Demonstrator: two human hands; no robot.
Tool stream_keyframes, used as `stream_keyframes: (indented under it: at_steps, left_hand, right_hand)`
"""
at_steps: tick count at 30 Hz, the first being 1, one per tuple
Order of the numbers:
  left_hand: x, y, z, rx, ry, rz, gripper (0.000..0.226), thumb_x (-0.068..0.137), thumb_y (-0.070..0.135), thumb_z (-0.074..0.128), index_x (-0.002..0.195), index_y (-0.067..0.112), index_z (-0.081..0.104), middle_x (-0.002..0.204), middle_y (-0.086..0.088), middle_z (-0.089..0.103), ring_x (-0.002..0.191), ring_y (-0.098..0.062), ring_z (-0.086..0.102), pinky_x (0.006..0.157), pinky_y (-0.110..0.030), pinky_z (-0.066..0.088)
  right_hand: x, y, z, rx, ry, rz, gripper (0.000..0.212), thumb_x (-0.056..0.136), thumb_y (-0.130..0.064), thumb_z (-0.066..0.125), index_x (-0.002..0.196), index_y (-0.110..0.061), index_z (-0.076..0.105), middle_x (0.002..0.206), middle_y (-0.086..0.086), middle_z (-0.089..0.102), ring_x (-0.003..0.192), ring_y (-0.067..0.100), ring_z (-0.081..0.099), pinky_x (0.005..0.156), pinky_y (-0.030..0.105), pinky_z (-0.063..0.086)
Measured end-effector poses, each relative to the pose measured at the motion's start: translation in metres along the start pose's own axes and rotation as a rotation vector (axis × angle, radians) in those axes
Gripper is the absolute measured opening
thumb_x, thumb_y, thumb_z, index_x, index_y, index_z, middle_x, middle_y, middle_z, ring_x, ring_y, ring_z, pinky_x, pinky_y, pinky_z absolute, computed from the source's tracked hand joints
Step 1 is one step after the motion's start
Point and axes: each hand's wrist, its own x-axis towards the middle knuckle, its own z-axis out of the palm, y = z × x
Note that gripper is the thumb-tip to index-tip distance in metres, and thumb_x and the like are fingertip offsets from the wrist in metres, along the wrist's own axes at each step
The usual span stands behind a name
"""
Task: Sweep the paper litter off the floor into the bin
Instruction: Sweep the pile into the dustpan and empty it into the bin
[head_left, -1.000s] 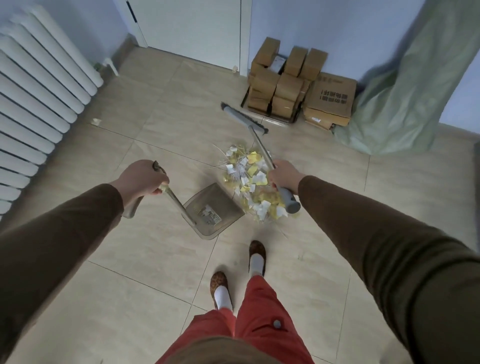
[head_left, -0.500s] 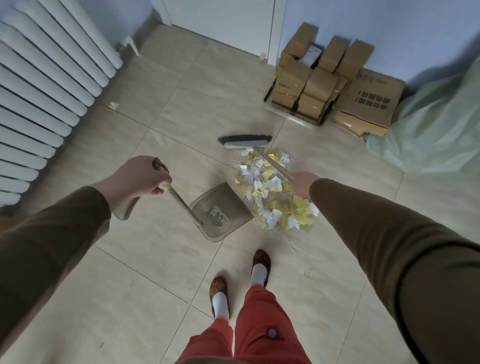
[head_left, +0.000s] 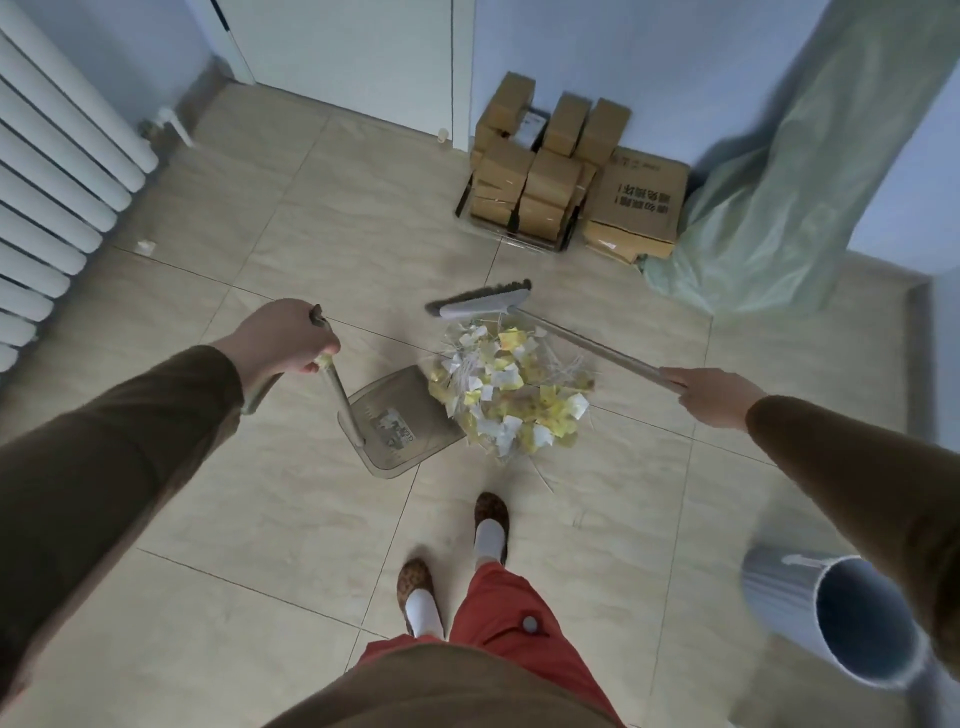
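A heap of yellow and white paper litter (head_left: 511, 395) lies on the tiled floor in front of my feet. My left hand (head_left: 283, 338) grips the handle of a grey dustpan (head_left: 400, 428), whose tray rests on the floor with its lip against the heap's left side. My right hand (head_left: 714, 392) grips the broom handle (head_left: 592, 349). The broom head (head_left: 480, 305) sits on the floor just beyond the heap. A grey metal bin (head_left: 831, 618) stands at the lower right, its open mouth partly hidden behind my right sleeve.
Stacked cardboard boxes (head_left: 566, 176) sit against the far wall beside a green plastic sheet (head_left: 789, 197). A white radiator (head_left: 57, 171) lines the left wall. One small paper scrap (head_left: 145, 247) lies near it. A closed door (head_left: 353, 67) is at the back.
The broom handle has swung out to the right with my right hand, and the broom head now lies behind the heap. The view has shifted, and the bin has come into sight at lower right.
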Motion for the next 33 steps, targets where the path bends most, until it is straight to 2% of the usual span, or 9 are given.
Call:
stream_keyframes:
  at_steps: [4,6,9,12,14,17,23,27,33]
  left_hand:
    - [0.005,0.011,0.0,0.023,0.001,0.013,0.02,0.081,0.002,0.066,0.098,-0.009,0.068,0.095,-0.022,0.073,0.079,-0.029,0.075,0.087,-0.05,0.06]
    - [0.01,0.015,-0.001,0.016,0.004,0.012,0.021,0.082,0.0,0.066,0.1,-0.01,0.067,0.098,-0.023,0.072,0.082,-0.031,0.074,0.088,-0.05,0.059]
    - [0.021,0.016,-0.001,0.019,0.016,0.019,0.016,0.081,0.003,0.068,0.095,-0.005,0.069,0.096,-0.019,0.072,0.083,-0.031,0.074,0.089,-0.05,0.059]
    - [0.028,0.024,0.0,0.01,0.025,0.027,0.012,0.082,0.004,0.071,0.092,-0.002,0.07,0.094,-0.018,0.072,0.081,-0.03,0.075,0.089,-0.049,0.059]
    - [0.031,0.032,0.003,-0.001,0.025,0.035,0.016,0.081,0.005,0.072,0.094,-0.004,0.069,0.095,-0.019,0.072,0.082,-0.03,0.075,0.089,-0.049,0.059]
    - [0.028,0.041,0.012,-0.025,0.024,0.039,0.023,0.08,0.006,0.073,0.099,-0.006,0.067,0.097,-0.019,0.072,0.081,-0.029,0.075,0.089,-0.049,0.059]
    - [0.014,0.054,0.037,-0.031,0.05,0.081,0.022,0.081,0.012,0.07,0.096,-0.004,0.069,0.091,-0.017,0.075,0.075,-0.024,0.075,0.087,-0.045,0.06]
    - [0.01,0.047,0.039,-0.063,0.037,0.08,0.021,0.079,0.015,0.07,0.092,-0.002,0.069,0.09,-0.015,0.074,0.076,-0.025,0.075,0.089,-0.045,0.059]
    - [0.004,0.029,0.035,-0.043,-0.038,0.051,0.028,0.082,0.011,0.077,0.102,-0.007,0.068,0.1,-0.022,0.071,0.087,-0.033,0.074,0.086,-0.042,0.059]
  right_hand:
    - [0.001,-0.024,0.038,0.403,-0.031,0.083,0.045,0.089,-0.006,0.036,0.123,-0.031,0.052,0.086,0.005,0.061,0.064,0.022,0.058,0.045,0.026,0.045]
    - [0.02,-0.042,0.048,0.524,-0.061,0.109,0.028,0.09,-0.002,0.038,0.109,-0.017,0.052,0.08,0.01,0.058,0.057,0.023,0.055,0.044,0.027,0.046]
    - [0.048,-0.072,0.055,0.56,-0.115,0.1,0.009,0.093,-0.001,0.044,0.098,-0.007,0.049,0.089,0.015,0.059,0.069,0.026,0.057,0.053,0.028,0.047]
    - [0.05,-0.101,0.068,0.525,-0.185,0.076,0.009,0.094,-0.003,0.047,0.085,-0.005,0.047,0.077,0.01,0.055,0.065,0.021,0.054,0.057,0.026,0.045]
    - [0.039,-0.113,0.085,0.561,-0.221,0.056,0.005,0.093,-0.002,0.046,0.096,-0.006,0.046,0.073,0.007,0.051,0.064,0.021,0.054,0.058,0.03,0.05]
    - [0.011,-0.122,0.109,0.634,-0.253,0.062,0.029,0.092,-0.001,0.04,0.118,-0.006,0.052,0.085,0.016,0.057,0.069,0.03,0.056,0.059,0.036,0.053]
    - [-0.054,-0.104,0.113,0.775,-0.369,0.009,0.04,0.094,-0.01,0.037,0.131,-0.021,0.048,0.08,0.009,0.049,0.055,0.018,0.046,0.045,0.025,0.042]
    - [-0.089,-0.063,0.117,0.696,-0.323,-0.041,0.052,0.094,-0.013,0.044,0.144,-0.029,0.042,0.079,0.005,0.053,0.048,0.015,0.047,0.04,0.024,0.041]
    - [-0.123,-0.03,0.127,0.713,-0.194,0.047,0.051,0.096,-0.018,0.045,0.143,-0.038,0.041,0.078,0.005,0.056,0.044,0.014,0.045,0.04,0.024,0.042]
